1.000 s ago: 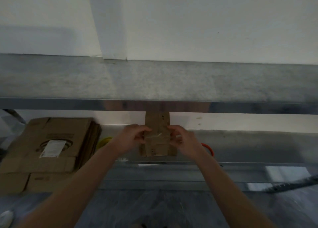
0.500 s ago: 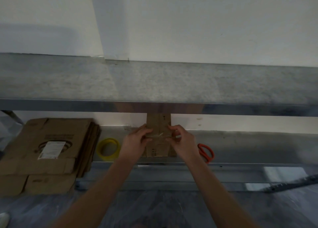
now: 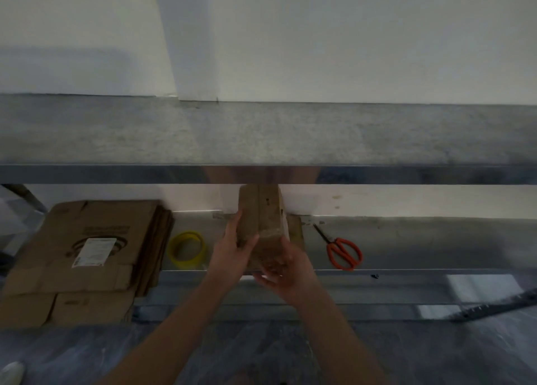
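Note:
A small brown cardboard box (image 3: pixel 263 213) is held over the lower metal shelf (image 3: pixel 406 239), its top hidden behind the upper shelf's front edge. My left hand (image 3: pixel 232 251) grips its left side, thumb across the front face. My right hand (image 3: pixel 283 268) cups the box's lower right corner from below, palm turned up. Clear tape shows on the box near my right hand.
A stack of flattened cardboard boxes (image 3: pixel 84 254) lies at the left of the lower shelf. A yellow tape roll (image 3: pixel 187 249) sits just left of my hands, orange-handled scissors (image 3: pixel 341 249) to the right. The upper metal shelf (image 3: pixel 261 137) runs overhead against a white wall.
Both hands pinched the box front near its middle before. Now the box is tilted, my left hand is on its side and my right hand has dropped beneath it.

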`<control>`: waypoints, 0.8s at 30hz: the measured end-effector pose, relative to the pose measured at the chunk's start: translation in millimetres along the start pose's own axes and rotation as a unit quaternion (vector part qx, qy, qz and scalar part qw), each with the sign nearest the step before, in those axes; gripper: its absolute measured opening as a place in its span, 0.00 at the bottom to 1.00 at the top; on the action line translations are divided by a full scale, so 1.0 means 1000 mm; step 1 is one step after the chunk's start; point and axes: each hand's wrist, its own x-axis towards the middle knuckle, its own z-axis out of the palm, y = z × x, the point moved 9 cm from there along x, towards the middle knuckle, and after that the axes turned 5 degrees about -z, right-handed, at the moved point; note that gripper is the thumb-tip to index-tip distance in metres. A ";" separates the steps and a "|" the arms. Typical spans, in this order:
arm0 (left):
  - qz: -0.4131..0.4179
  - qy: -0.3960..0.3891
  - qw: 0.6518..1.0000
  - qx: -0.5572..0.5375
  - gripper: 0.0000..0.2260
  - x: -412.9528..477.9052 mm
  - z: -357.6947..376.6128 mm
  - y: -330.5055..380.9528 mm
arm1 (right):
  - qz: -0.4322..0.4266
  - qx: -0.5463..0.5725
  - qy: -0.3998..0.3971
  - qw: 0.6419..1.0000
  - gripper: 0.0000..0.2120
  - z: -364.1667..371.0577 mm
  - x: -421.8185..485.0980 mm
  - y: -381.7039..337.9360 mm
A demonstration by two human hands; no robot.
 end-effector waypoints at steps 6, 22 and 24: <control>-0.046 -0.013 0.969 -0.243 0.33 -0.030 0.012 -0.034 | 0.014 0.071 -0.100 0.992 0.28 0.016 -0.006 0.004; 0.037 -0.011 0.999 0.025 0.32 -0.026 -0.023 -0.011 | -0.320 -0.206 0.025 0.925 0.65 -0.002 -0.033 -0.037; 0.026 -0.002 0.992 0.120 0.30 -0.026 -0.014 -0.020 | -0.304 -0.199 0.034 0.931 0.59 -0.004 -0.030 -0.040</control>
